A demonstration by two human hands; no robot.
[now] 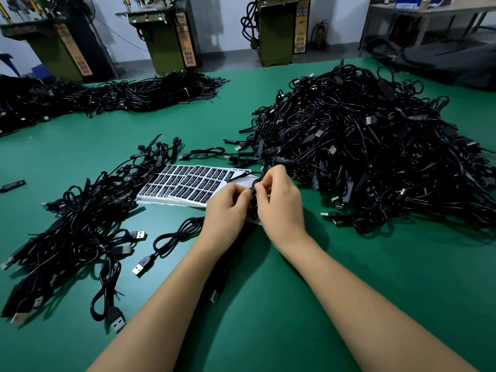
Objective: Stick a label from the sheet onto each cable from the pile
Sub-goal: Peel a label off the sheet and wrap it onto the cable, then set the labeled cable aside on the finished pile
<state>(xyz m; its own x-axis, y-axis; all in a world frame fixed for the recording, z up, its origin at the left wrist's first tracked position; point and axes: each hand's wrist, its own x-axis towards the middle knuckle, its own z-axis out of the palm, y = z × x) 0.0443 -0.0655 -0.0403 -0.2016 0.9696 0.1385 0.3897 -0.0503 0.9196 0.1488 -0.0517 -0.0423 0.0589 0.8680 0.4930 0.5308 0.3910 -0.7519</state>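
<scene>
Both bare forearms are stretched forward from the near edge over the green table (268, 304), converging so that the two hands meet just near of the label sheet; the left hand (226, 204) is held knuckles up, its fingers curled inward and its thumb and fingertips pinched on the small black part of a cable (253, 193) held between the hands; the right hand (280, 200) is turned slightly inward, its fingers bent down over the same black part, with the thumb pressed against it from the left; whether a label is already on that part cannot be told, since it is largely hidden by the fingers. A thin length of the held cable is seen running away from the hands to the far left, across the right end of the label sheet (185, 183), which is laid flat on the table with rows of dark labels on a white backing, on top of further sheets. The large pile (375, 146) of tangled black cables is heaped to the right and far of the hands, its near-left fringe just beside the right hand; a smaller heap of cables (80, 218) is spread to the left of the sheet; a loose cable with a USB plug (161, 245) is laid just left of the left forearm.
</scene>
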